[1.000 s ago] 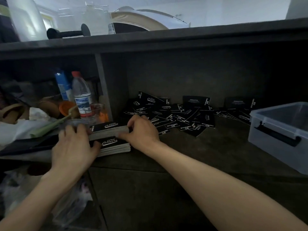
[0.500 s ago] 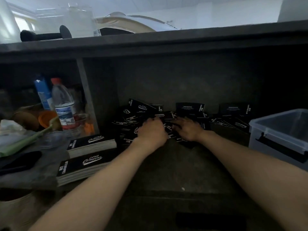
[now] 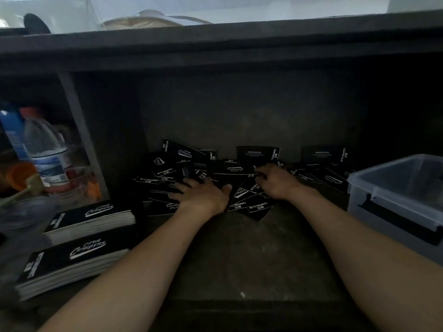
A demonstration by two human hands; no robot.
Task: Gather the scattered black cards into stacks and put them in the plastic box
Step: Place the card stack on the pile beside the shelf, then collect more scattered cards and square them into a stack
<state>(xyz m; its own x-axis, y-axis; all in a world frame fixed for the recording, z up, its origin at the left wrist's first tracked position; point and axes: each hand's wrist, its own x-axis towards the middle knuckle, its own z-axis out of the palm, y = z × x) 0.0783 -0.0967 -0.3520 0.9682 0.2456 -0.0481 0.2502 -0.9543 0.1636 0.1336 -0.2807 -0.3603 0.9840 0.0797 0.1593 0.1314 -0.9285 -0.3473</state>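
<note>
Left hand (image 3: pixel 201 195) lies flat, palm down; right hand (image 3: pixel 275 182) reaches forward just beside it.

Both forearms reach into a dark shelf recess. Left hand (image 3: pixel 201 196) lies palm down on the scattered black cards (image 3: pixel 182 154), fingers spread, thumb out to the right. Right hand (image 3: pixel 275 179) sits just beside it on the same pile, fingers bent onto the cards; too dim to tell if it pinches one. Some cards lean upright against the back wall. Two squared stacks lie at the left, far stack (image 3: pixel 93 216) and near stack (image 3: pixel 72 259), side by side and apart from the pile. Plastic box (image 3: pixel 393 202) stands at the right, lid off, near the pile's right end. Water bottle (image 3: pixel 48 154) stands upright in the left compartment, blurred.
</note>
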